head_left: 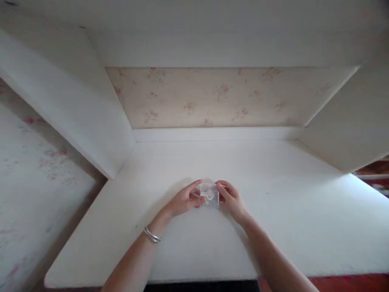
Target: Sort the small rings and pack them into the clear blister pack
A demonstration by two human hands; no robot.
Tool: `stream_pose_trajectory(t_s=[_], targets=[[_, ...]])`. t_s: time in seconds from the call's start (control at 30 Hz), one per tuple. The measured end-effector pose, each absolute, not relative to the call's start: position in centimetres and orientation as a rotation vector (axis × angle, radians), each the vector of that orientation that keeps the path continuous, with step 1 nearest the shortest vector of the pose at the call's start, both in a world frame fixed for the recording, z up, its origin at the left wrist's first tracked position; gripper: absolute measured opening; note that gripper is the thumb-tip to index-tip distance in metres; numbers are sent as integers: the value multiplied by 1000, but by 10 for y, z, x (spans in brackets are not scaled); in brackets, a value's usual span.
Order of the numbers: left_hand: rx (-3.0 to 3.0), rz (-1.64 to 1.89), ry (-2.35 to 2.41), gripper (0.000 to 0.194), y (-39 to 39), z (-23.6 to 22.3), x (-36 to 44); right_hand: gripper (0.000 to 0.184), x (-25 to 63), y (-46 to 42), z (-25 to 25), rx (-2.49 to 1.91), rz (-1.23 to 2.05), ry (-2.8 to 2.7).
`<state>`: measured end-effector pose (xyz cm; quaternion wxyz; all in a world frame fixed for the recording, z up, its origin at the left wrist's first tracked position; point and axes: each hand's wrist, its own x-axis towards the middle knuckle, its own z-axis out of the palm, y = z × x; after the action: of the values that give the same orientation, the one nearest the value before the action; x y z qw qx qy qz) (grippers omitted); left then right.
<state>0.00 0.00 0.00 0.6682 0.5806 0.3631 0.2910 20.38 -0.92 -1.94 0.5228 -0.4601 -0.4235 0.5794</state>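
A small clear plastic case (209, 194) is between my two hands, low over the white desk near its middle. It looks see-through, with a pale round shape showing inside; finer detail is blurred. My left hand (187, 198) grips its left side, thumb across the front and fingers behind. On the right edge, my right hand (230, 198) pinches the case near its upper corner, some fingers hidden behind it. Whether the case touches the desk I cannot tell.
The white desktop (288, 215) spreads out around my hands. White side panels (82, 101) stand left and right, with a shelf (225, 44) overhead. Flowered wallpaper (206, 97) covers the back. Reddish items (375, 172) show at the far right edge.
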Motion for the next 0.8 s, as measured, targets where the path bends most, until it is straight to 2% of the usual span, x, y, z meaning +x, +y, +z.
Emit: stream_pose_trajectory(t_s=[0.1, 0.27, 0.47, 0.8], targets=[[1319, 746, 921, 51, 4, -3, 6, 35, 203, -12, -20, -1100, 1424, -1043], [1310, 805, 949, 40, 8, -8, 8, 37, 201, -14, -18, -1095, 1441, -1089], [1273, 829, 942, 37, 8, -9, 6, 39, 198, -15, -15, -1124, 1463, -1064], [1251, 802, 976, 45, 8, -7, 9, 36, 198, -13, -13, -1125, 1473, -946]])
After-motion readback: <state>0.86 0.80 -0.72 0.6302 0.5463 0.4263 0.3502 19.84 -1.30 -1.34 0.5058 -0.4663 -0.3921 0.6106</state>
